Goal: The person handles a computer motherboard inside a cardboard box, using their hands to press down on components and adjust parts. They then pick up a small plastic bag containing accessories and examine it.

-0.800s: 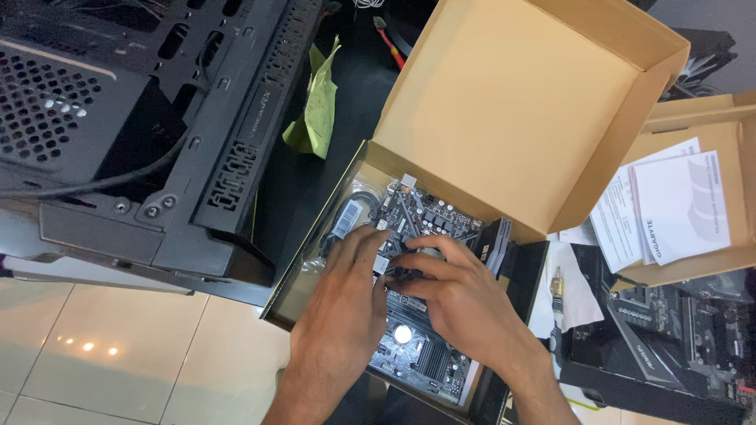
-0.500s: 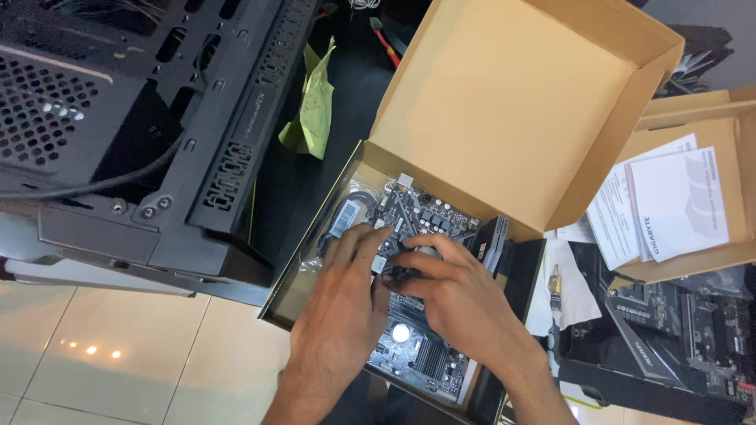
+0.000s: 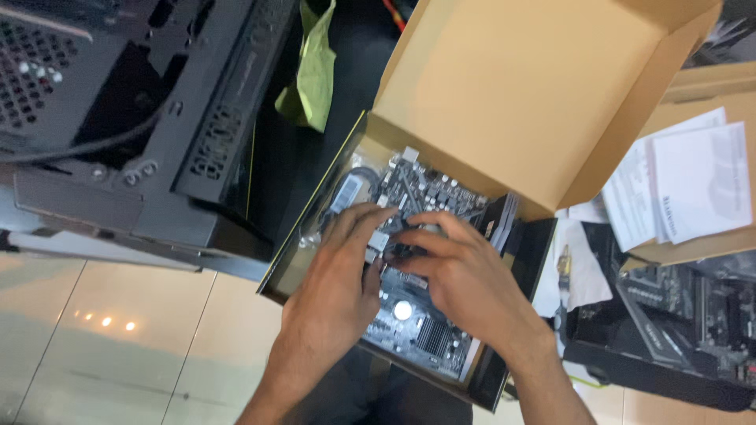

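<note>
Left hand and right hand both down inside open cardboard box, fingers spread flat over motherboard lying in box; fingertips nearly meet at board's middle; whether anything is pinched cannot tell. Box lid stands raised behind, walls close round board, little side room. Black computer case just left; green cloth beyond; papers right. Board centre hidden under hands; right-side items cut off.

Black bench carries an open cardboard box at centre. Left of the box: green cloth, then black computer case. Right of the box: white paper sheets. Below the bench edge, pale tiled floor.
</note>
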